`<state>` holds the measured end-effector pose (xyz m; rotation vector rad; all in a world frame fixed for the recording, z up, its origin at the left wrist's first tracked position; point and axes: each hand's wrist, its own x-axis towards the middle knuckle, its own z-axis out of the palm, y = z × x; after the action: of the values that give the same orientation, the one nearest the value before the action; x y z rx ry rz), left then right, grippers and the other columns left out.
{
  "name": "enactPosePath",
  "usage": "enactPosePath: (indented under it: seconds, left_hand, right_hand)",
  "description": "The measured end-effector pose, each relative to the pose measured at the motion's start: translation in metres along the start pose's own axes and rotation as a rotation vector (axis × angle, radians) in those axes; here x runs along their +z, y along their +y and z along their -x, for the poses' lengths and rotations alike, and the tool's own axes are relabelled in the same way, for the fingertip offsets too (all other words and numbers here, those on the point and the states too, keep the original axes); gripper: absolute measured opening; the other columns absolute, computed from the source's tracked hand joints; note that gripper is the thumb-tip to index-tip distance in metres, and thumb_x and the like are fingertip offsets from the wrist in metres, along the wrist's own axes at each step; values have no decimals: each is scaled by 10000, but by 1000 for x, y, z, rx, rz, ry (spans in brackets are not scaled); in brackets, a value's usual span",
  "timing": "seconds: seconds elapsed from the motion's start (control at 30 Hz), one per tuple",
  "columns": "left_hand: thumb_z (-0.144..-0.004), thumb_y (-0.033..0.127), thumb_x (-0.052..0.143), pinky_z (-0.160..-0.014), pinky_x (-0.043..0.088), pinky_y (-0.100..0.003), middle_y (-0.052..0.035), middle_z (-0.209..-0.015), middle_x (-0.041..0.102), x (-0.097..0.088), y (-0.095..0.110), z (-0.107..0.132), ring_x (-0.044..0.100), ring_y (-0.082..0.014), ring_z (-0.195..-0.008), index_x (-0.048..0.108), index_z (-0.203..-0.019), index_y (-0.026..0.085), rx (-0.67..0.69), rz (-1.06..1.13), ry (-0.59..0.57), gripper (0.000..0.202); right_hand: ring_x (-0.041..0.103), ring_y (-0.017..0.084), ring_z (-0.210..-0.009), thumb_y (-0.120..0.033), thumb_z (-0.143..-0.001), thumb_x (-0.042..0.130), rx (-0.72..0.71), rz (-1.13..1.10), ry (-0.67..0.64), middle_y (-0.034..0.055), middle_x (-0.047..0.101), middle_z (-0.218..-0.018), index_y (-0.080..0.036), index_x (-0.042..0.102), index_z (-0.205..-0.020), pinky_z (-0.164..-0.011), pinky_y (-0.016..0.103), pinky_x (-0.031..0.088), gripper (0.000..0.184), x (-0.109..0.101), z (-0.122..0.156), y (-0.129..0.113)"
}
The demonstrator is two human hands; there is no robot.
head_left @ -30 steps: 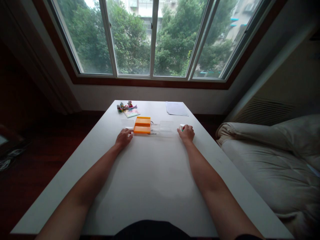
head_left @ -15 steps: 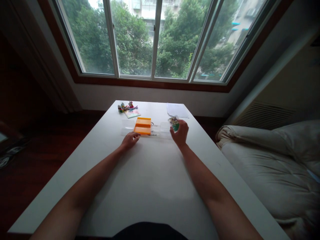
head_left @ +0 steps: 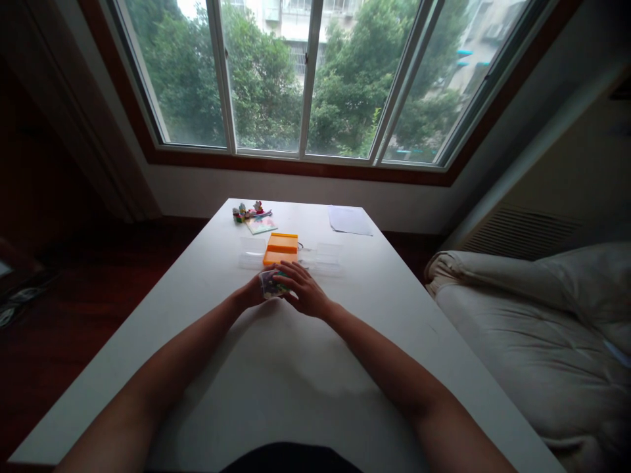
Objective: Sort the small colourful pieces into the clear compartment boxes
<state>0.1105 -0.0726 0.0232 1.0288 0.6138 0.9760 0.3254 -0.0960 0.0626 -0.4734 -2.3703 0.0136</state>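
Observation:
Between my two hands is a small see-through packet (head_left: pixel 270 285) with dark, white and green contents; whether it is a bag or a little box I cannot tell. My left hand (head_left: pixel 250 293) closes on its left side, with the fingers partly hidden behind it. From the right, my right hand (head_left: pixel 306 293) lays its curved fingers over the top and right side. Just beyond the hands lies an opened orange case (head_left: pixel 282 249) on the white table (head_left: pixel 315 355). Clear plastic trays (head_left: pixel 328 256) flank it on the right, and another clear tray (head_left: pixel 252 247) on the left.
Small colourful figurines (head_left: pixel 240 212) stand at the table's far left, beside a printed card (head_left: pixel 261 225). White paper sheets (head_left: pixel 350 220) lie at the far right. A cream-covered sofa (head_left: pixel 532 328) runs along the right side, and a window (head_left: pixel 305 79) rises behind.
My right hand has carried the packet from the right of the orange case leftward and nearer to me. My left hand has left the case's front edge and meets the packet.

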Motion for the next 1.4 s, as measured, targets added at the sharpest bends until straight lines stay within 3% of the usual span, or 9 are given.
enactPosePath:
  seconds: [0.13,0.27,0.4,0.6,0.73,0.9,1.23,1.4]
  left_hand:
    - [-782,463,762,-712,551,-324,-37,-952,703,3,10,0,677,-196,-804,651,-1122,210,-90,105,37,438]
    - [-865,497,671,-695,517,-266,-69,-928,683,9,15,-5,639,-158,-776,665,-1059,132,7,29,83,414]
    - [-805,427,766,-816,527,-314,-78,-1035,662,10,11,-8,643,-179,-895,597,-1224,142,126,-172,187,534]
    - [-759,425,809,-918,512,-377,-88,-1110,623,14,5,-6,621,-226,-1043,533,-1326,181,232,-556,303,676]
    - [-759,469,791,-881,530,-369,-113,-1218,581,16,0,-7,623,-215,-993,550,-1335,183,273,-757,356,687]
    - [-812,518,728,-861,536,-375,-126,-1268,585,13,-2,-8,636,-214,-939,574,-1358,191,260,-925,334,655]
    - [-803,475,752,-817,559,-348,-89,-1113,647,13,-4,-10,655,-181,-863,558,-1386,201,222,-769,272,673]
    - [-770,424,788,-844,575,-397,-76,-1047,650,14,-7,-10,668,-199,-892,541,-1387,204,219,-618,257,700]
  right_hand:
    - [278,261,-1504,-240,-1010,522,45,42,11,77,401,-1576,-289,455,-1474,-1204,550,316,472,4,3,5]
    - [405,260,-1420,-190,-1007,474,139,66,87,85,509,-1483,-272,557,-1377,-1141,519,395,388,4,9,14]
    - [576,246,-1189,-232,-1023,472,232,61,138,99,659,-1240,-237,651,-1211,-1022,447,469,260,5,13,19]
    - [654,198,-870,-424,-992,580,332,15,31,68,717,-1010,-222,664,-1128,-822,318,478,258,11,17,25]
    - [655,177,-809,-396,-1004,547,396,32,15,52,718,-920,-209,670,-1066,-765,273,443,233,12,20,26]
    - [658,170,-798,-320,-997,517,426,81,11,48,726,-933,-204,668,-1092,-730,258,426,213,12,19,24]
    - [643,150,-763,-294,-963,549,498,134,11,35,725,-888,-194,680,-983,-690,240,393,167,12,15,15]
    - [642,168,-793,-311,-993,509,477,190,22,56,719,-902,-191,671,-1011,-691,247,378,202,17,13,11]
